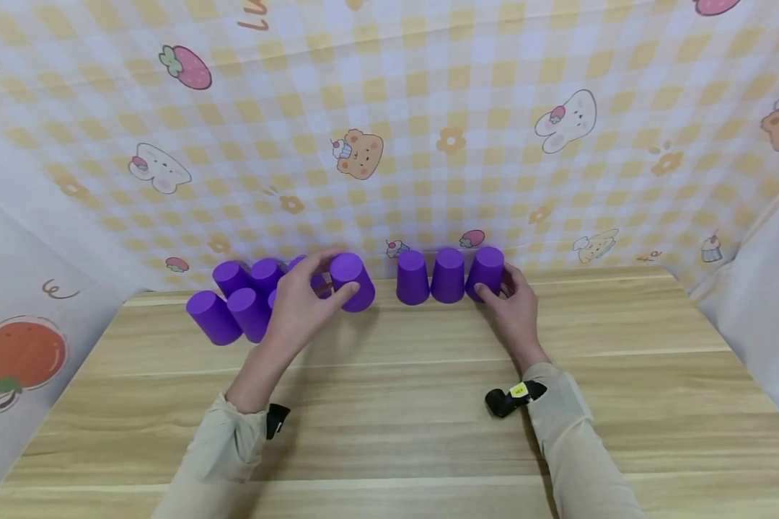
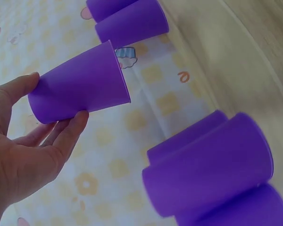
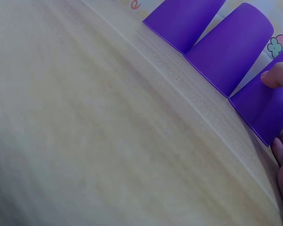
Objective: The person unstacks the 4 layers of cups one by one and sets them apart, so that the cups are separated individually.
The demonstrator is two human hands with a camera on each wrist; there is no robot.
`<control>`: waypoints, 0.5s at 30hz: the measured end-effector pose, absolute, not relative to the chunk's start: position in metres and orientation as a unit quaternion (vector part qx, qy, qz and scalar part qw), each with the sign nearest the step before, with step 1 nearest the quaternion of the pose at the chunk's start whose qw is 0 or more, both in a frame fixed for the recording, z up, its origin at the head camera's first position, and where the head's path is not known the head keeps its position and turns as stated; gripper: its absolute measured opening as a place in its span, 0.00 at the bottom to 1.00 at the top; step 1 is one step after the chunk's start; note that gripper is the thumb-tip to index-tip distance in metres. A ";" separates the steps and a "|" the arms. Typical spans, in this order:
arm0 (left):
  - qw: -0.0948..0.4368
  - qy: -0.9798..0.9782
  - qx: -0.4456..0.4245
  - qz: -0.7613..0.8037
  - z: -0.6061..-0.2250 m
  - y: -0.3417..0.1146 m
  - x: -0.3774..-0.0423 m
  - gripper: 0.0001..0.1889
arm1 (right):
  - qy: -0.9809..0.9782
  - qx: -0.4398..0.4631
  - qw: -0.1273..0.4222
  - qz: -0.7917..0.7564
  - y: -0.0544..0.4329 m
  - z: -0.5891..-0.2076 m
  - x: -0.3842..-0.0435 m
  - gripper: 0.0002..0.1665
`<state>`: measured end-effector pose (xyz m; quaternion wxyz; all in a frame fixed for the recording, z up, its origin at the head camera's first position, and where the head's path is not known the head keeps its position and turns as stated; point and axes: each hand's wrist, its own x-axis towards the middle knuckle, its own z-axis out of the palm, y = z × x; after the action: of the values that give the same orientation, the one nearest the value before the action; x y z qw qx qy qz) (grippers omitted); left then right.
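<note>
My left hand [image 1: 298, 306] pinches an upside-down purple cup [image 1: 357, 292] between thumb and fingers. In the left wrist view this cup [image 2: 82, 84] looks raised off the table, its wide rim facing down. To its right, three more purple cups stand inverted in a row: a left cup [image 1: 412, 277], a middle cup [image 1: 449, 276] and a right cup [image 1: 483, 268]. Thumb and fingers of my right hand [image 1: 518, 310] grip that right cup, which rests on the table. In the right wrist view the row's neighbouring rims touch or nearly touch.
Several inverted purple cups, among them a front-left cup [image 1: 214, 318], cluster at the left; my left hand partly hides some. A yellow checked cloth [image 1: 415, 180] hangs right behind the wooden table [image 1: 396, 404]. White cloth [image 1: 769, 288] hangs at the right side.
</note>
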<state>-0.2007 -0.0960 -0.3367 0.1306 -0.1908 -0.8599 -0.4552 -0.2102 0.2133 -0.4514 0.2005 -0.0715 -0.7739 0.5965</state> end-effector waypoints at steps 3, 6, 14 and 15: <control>0.135 -0.865 -0.192 -0.444 -0.333 -0.103 -0.194 0.27 | -0.773 -0.072 0.200 0.597 0.214 -0.451 -0.210 0.36; 0.133 -0.865 -0.193 -0.443 -0.331 -0.112 -0.187 0.27 | -0.774 -0.071 0.200 0.596 0.214 -0.452 -0.210 0.36; 0.135 -0.874 -0.195 -0.425 -0.331 -0.142 -0.168 0.27 | -0.774 -0.069 0.201 0.596 0.214 -0.453 -0.211 0.36; 0.133 -0.876 -0.192 -0.422 -0.332 -0.145 -0.166 0.27 | -0.774 -0.070 0.201 0.596 0.215 -0.454 -0.211 0.36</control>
<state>-0.1663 -0.1451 -0.3316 0.1333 -0.1921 -0.8760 -0.4218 -0.2111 0.2145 -0.4535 0.2012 -0.0698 -0.7740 0.5962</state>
